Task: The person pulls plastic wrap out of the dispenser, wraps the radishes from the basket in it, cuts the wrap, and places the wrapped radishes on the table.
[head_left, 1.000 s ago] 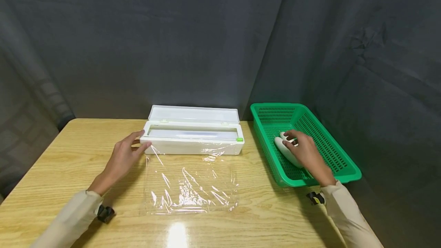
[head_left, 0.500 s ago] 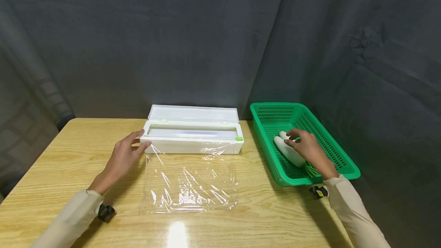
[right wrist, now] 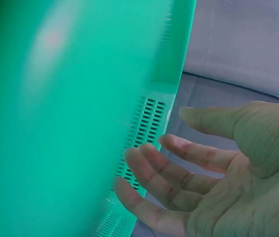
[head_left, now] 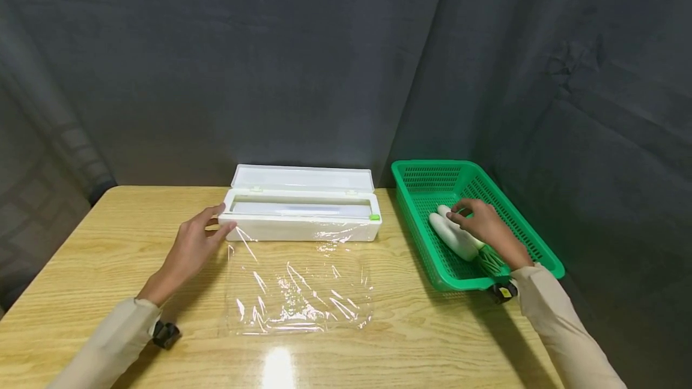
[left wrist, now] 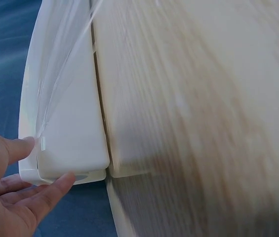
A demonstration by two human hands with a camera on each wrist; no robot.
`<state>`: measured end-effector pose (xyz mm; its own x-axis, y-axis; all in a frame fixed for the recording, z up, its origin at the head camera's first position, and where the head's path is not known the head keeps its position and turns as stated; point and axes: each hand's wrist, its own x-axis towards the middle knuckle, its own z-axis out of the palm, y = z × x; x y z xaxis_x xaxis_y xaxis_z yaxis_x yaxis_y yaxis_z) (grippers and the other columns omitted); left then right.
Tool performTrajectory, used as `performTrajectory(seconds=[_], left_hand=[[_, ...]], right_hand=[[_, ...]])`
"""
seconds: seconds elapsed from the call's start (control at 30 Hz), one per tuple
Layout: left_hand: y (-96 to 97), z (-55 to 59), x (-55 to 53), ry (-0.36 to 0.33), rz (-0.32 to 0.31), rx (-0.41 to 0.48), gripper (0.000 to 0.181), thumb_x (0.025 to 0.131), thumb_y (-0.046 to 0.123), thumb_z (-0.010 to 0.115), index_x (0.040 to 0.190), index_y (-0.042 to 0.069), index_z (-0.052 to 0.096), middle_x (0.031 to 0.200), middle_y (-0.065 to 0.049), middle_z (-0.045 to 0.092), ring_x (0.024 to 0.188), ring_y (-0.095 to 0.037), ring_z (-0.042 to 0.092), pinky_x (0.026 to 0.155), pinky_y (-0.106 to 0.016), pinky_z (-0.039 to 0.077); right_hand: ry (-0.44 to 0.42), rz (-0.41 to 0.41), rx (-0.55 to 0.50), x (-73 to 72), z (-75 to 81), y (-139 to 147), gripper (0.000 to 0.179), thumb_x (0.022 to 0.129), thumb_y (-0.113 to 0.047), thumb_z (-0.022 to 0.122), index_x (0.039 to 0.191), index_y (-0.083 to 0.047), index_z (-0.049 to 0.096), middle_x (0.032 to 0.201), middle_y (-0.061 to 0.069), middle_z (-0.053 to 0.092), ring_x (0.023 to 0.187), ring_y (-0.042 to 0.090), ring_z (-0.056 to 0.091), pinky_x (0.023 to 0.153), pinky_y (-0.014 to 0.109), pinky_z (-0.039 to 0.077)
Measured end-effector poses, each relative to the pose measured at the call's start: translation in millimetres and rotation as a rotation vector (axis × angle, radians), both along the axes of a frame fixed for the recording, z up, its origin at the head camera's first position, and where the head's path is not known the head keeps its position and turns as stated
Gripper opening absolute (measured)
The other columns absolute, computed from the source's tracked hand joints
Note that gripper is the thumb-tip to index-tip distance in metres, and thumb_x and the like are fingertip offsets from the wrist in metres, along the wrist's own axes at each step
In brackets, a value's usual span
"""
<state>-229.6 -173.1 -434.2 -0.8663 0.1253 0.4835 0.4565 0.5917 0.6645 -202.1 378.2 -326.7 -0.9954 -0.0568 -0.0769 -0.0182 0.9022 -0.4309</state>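
Observation:
My left hand holds the left end of a long white cling film dispenser, its thumb and fingers at the corner. In the left wrist view, the fingertips press the end of the dispenser. Its lid stands raised at the back, with the roll inside. A sheet of clear cling film runs from its front edge over the table. My right hand hovers over two white radishes in a green basket. Its fingers are loosely bent and hold nothing, with the thumb apart in the right wrist view.
Green radish stems lie toward the basket's near end. A small green slider sits at the dispenser's right end. The wooden table backs onto a dark grey curtain.
My right hand has shifted slightly right, uncovering more of the radishes and their green stems. The left hand has stayed at the dispenser's end.

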Motion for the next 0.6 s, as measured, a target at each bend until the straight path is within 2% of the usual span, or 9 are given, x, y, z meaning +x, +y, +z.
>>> performTrajectory(seconds=[0.17, 0.4, 0.6], left_hand=[[-0.7, -1.4, -0.9, 0.014, 0.001, 0.002, 0.049, 0.095, 0.001, 0.076, 0.135, -0.017, 0.057, 0.133, -0.041, 0.059, 0.105, -0.056, 0.069, 0.078, -0.051, 0.06], [-0.2, -1.0, -0.1, 0.024, -0.011, 0.024, 0.046, 0.095, -0.001, 0.075, 0.133, -0.019, 0.058, 0.13, -0.041, 0.061, 0.103, -0.055, 0.07, 0.077, -0.049, 0.06], [-0.5, -1.2, -0.1, 0.019, -0.016, 0.018, 0.046, 0.095, 0.0, 0.075, 0.134, -0.018, 0.058, 0.132, -0.041, 0.06, 0.104, -0.055, 0.07, 0.077, -0.048, 0.061]], right_hand=[[-0.024, 0.005, 0.016, -1.6, 4.5, 1.0, 0.04, 0.109, -0.024, 0.058, 0.127, 0.012, 0.062, 0.125, 0.038, 0.063, 0.096, 0.044, 0.072, 0.077, 0.051, 0.059], [-0.026, 0.013, -0.027, -8.8, 10.0, 0.4, 0.041, 0.109, -0.023, 0.059, 0.127, 0.013, 0.062, 0.126, 0.038, 0.063, 0.097, 0.045, 0.072, 0.07, 0.041, 0.058], [-0.028, 0.008, -0.05, -16.2, 12.7, 1.2, 0.04, 0.109, -0.023, 0.058, 0.127, 0.012, 0.063, 0.126, 0.036, 0.064, 0.1, 0.045, 0.071, 0.075, 0.044, 0.058]])
